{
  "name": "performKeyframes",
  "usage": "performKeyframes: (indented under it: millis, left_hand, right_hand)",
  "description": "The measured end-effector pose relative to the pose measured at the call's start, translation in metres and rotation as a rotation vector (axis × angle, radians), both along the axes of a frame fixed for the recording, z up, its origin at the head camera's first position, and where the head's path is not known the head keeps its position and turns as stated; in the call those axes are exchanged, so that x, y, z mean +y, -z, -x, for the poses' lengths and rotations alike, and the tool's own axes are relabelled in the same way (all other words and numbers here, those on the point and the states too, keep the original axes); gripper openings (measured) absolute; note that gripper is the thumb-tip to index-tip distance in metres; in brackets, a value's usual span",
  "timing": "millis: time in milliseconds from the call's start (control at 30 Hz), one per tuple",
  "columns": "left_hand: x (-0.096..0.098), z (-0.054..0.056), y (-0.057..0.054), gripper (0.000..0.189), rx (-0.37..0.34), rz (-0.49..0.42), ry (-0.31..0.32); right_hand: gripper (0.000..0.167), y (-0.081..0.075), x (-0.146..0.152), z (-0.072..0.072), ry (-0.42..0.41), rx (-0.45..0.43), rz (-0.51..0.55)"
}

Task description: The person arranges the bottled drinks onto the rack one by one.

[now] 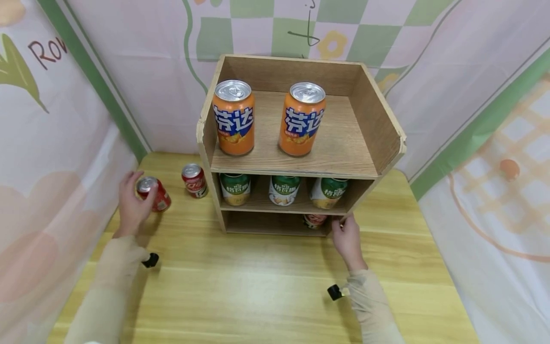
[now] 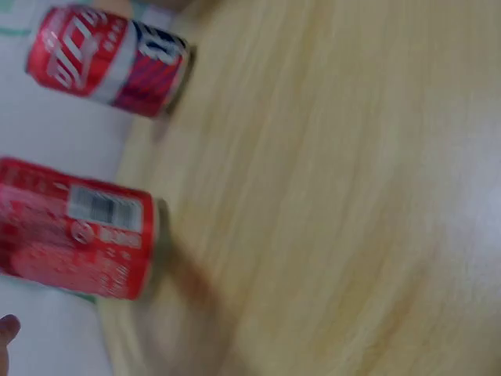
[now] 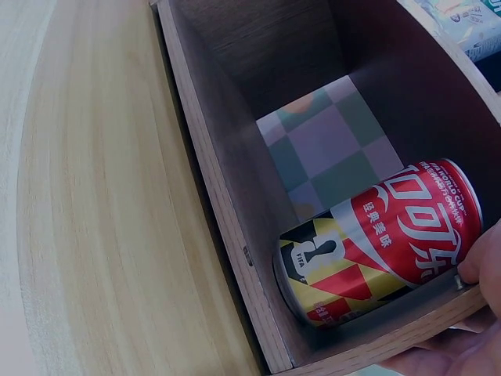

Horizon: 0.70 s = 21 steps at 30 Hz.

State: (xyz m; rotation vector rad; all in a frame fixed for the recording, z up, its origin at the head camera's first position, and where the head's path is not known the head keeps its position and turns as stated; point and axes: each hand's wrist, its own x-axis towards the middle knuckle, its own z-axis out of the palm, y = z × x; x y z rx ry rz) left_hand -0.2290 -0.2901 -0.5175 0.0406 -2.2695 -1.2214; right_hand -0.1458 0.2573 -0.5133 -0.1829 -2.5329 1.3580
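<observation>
My left hand (image 1: pixel 133 203) is beside a red cola can (image 1: pixel 160 197) on the table, thumb and fingers spread around its top. In the left wrist view a fingertip (image 2: pixel 8 333) shows apart from that can (image 2: pixel 74 227). A second red can (image 1: pixel 195 180) stands between it and the wooden shelf (image 1: pixel 301 165). My right hand (image 1: pixel 348 239) grips the front edge of the shelf's right side panel, thumb inside and fingers outside. Close by the thumb, a red cola can (image 3: pixel 383 243) stands in the bottom compartment against that panel.
Two orange soda cans, one at the left (image 1: pixel 234 119) and one near the middle (image 1: pixel 302 119), stand on the top level. The middle level holds three green-and-white cans (image 1: pixel 284 190). Patterned cloth (image 1: pixel 253 38) hangs behind and at both sides of the wooden table (image 1: pixel 240 286).
</observation>
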Motion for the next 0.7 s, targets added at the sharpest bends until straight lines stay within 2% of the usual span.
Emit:
performKeyframes:
  millis: [100, 267, 500, 700]
  left_hand:
    - [-0.003, 0.005, 0.008, 0.056, -0.031, -0.001, -0.004]
    - [0.000, 0.009, 0.017, 0.060, -0.033, -0.023, 0.005]
    - [0.007, 0.008, 0.022, 0.070, -0.076, -0.052, 0.020]
    - [0.009, 0.007, 0.021, 0.073, -0.061, -0.037, 0.033]
  right_hand:
    - [0.032, -0.001, 0.000, 0.000, -0.002, -0.006, 0.001]
    - [0.032, -0.001, 0.000, 0.000, 0.003, 0.004, 0.004]
    - [0.029, 0.000, 0.000, -0.001, 0.007, 0.004, -0.002]
    - [0.030, 0.000, -0.001, -0.001, 0.006, 0.006, -0.005]
